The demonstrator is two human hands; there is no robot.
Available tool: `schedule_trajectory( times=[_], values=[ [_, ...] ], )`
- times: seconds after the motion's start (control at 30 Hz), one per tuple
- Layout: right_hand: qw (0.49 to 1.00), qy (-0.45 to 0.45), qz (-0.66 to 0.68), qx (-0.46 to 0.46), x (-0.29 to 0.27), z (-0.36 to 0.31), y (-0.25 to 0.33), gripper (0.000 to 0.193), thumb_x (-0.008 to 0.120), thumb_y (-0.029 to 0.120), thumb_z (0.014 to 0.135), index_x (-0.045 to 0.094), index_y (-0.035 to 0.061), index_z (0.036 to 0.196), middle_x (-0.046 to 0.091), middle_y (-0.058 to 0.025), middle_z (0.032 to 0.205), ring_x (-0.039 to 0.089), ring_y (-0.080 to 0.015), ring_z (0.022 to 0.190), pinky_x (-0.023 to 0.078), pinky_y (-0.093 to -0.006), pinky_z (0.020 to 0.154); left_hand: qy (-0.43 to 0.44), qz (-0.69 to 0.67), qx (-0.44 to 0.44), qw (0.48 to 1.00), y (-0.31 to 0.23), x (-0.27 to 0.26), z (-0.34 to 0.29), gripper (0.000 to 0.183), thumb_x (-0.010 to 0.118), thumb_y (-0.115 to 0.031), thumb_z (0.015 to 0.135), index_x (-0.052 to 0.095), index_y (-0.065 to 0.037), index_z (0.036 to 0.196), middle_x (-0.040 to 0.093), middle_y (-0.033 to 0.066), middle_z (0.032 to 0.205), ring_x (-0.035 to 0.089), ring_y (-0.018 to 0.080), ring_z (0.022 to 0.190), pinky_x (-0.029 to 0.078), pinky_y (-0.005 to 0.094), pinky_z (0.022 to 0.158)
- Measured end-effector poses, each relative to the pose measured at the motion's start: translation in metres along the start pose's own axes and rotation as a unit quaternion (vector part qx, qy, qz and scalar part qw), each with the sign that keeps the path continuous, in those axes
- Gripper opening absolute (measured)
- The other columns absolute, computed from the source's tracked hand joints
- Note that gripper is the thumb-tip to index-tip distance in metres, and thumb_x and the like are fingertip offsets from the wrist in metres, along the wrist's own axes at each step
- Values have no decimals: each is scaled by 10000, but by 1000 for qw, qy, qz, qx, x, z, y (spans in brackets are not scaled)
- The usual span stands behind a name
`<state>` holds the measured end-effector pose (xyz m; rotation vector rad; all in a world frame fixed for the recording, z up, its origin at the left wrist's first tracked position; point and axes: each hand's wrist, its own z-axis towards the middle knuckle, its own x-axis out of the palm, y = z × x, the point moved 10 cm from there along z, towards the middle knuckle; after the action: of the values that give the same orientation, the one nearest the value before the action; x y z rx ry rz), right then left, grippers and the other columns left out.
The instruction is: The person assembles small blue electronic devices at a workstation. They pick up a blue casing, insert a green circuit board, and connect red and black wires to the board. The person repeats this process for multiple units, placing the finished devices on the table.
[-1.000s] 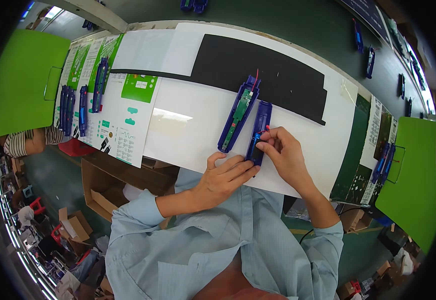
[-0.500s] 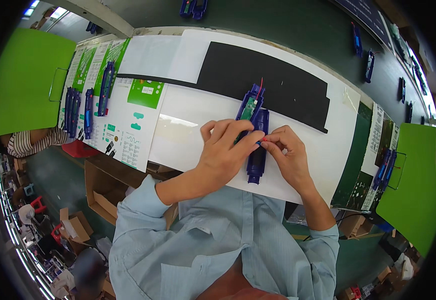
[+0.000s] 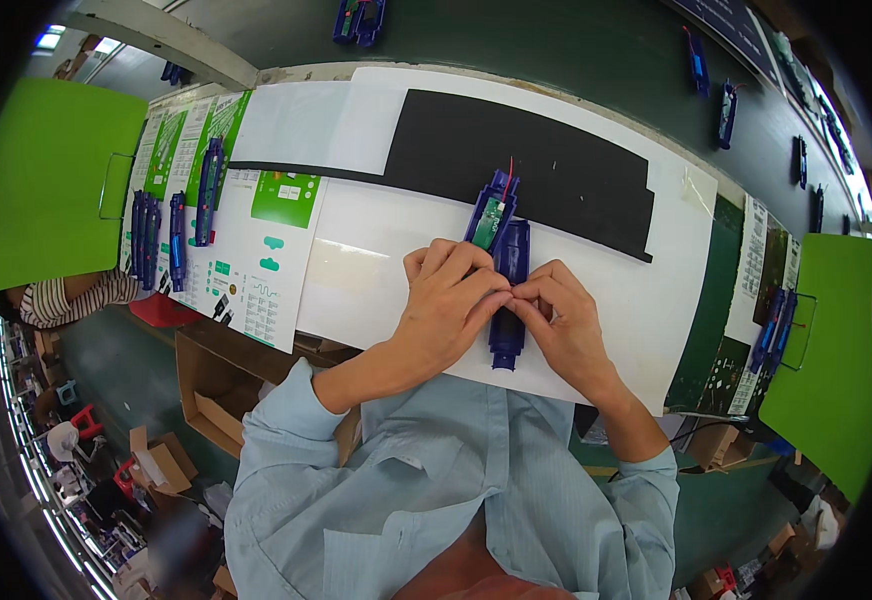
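Note:
In the middle of the white board, a blue plastic housing half (image 3: 496,203) lies tilted, a green circuit board (image 3: 489,224) inside and a thin red wire (image 3: 511,172) rising from its far end. Next to it, a second blue housing half (image 3: 509,335) lies lengthwise, partly under my fingers. My left hand (image 3: 448,300) reaches over the near end of the first half, its thumb and forefinger pinched. Tip to tip with it, my right hand (image 3: 562,322) is pinched too. Whatever sits between the fingertips is hidden.
A black foam sheet (image 3: 556,160) lies beyond the housings. Several blue housings (image 3: 210,190) rest on printed sheets at the left, more blue housings (image 3: 774,328) at the right. Green panels (image 3: 46,190) flank the bench. Across the far dark belt (image 3: 516,55) more housings lie. A person's striped sleeve (image 3: 81,300) shows at the left.
Both hands have drawn together, fingertips now touching over the housing. A small red and blue piece seen at the fingertips before is now covered. The whole view has shifted slightly.

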<state>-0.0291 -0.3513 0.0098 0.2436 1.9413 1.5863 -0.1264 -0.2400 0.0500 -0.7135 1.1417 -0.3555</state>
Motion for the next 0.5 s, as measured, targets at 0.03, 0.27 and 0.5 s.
schedule_trajectory(
  times=[0.03, 0.27, 0.5],
  values=[
    [1000, -1, 15, 14, 0, 0, 0, 101, 807, 51, 942, 773, 11, 1028, 652, -52, 987, 575, -127, 741, 487, -282, 684, -1, -2, 0, 1000, 0, 0, 1, 118, 800, -175, 925, 780, -132, 1033, 638, 21, 1095, 538, 240, 1107, 323, 429, 973],
    [979, -15, 184, 86, 15, -6, -31, 65, 763, 47, 979, 760, 20, 1038, 629, -46, 1073, 594, -128, 922, 491, -279, 818, -56, -10, -21, 998, 7, 2, -20, 194, 841, -135, 877, 758, -119, 1052, 637, 39, 1087, 549, 253, 1087, 336, 430, 944],
    [994, -57, -65, -72, 10, -3, 15, 118, 787, 16, 898, 739, 44, 1002, 618, -99, 1207, 585, -267, 1092, 501, -366, 918, -87, 54, -28, 994, 16, -12, -42, 360, 825, -106, 874, 736, -89, 1222, 638, 74, 1122, 572, 274, 1058, 378, 432, 932]
  ],
)
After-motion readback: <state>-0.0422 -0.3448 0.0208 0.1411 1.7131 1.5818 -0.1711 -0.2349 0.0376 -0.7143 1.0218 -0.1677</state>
